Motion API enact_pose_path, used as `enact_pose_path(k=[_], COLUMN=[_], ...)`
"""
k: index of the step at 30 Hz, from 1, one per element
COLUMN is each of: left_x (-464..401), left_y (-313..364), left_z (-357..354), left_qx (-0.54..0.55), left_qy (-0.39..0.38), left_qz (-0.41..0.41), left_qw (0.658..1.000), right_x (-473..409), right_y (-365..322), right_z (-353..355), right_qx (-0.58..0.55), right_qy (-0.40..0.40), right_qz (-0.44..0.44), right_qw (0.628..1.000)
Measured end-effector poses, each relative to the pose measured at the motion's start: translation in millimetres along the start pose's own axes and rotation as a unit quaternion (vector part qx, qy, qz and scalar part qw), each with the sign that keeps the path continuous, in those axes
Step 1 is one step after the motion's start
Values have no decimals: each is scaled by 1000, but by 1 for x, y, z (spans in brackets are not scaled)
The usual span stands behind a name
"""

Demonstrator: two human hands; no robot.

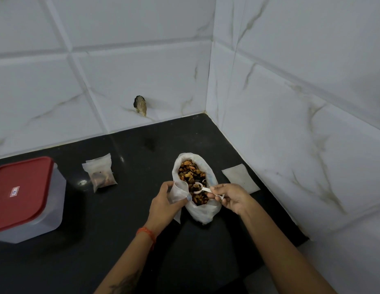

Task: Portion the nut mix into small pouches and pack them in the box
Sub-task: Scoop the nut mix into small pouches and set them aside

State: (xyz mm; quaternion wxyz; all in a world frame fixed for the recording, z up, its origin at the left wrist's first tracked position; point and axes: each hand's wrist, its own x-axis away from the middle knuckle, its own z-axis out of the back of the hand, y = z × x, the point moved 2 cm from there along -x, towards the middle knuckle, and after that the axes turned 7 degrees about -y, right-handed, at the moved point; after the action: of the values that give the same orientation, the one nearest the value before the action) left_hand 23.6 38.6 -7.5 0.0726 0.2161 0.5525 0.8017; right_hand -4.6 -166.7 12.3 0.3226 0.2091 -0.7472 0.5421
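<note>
With my left hand point(163, 200) pinching an empty pouch point(178, 193) open and my right hand point(231, 198) gripping the scoop point(203, 187) over the nut mix point(192, 177) bag on the bench point(121, 230), I'm mid-portioning; next, tip nuts cleanly into the pouch.

— What is the counter point(112, 240) made of?
— Dark polished stone, glossy, with soft reflections. The wall tiles point(142, 77) are smooth, white, marble-veined.
— And the box point(51, 211)?
— Frosted translucent plastic under a smooth red plastic lid point(21, 192).
— The big bag point(203, 213)?
— Thin, crinkled, milky plastic around rough brown nuts point(190, 171). The scoop point(200, 187) is white plastic. The pouches point(100, 172) look thin, matt, half see-through.
</note>
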Motion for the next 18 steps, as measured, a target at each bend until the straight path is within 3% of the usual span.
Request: enact_pose_path(k=[5, 12, 18], left_x=[1, -1, -7], left_y=[-1, 13, 28], left_z=[3, 12, 15], left_qx=[-34, -131, -84], left_qy=[-9, 41, 30], left_qz=[-13, -71, -109], left_qw=[999, 988, 990], right_x=[2, 27, 64], right_y=[1, -17, -38], right_z=[4, 0, -31], right_qx=[-24, -32, 116], right_qy=[-2, -3, -16], right_qz=[21, 100, 242], right_qw=[1000, 994, 963])
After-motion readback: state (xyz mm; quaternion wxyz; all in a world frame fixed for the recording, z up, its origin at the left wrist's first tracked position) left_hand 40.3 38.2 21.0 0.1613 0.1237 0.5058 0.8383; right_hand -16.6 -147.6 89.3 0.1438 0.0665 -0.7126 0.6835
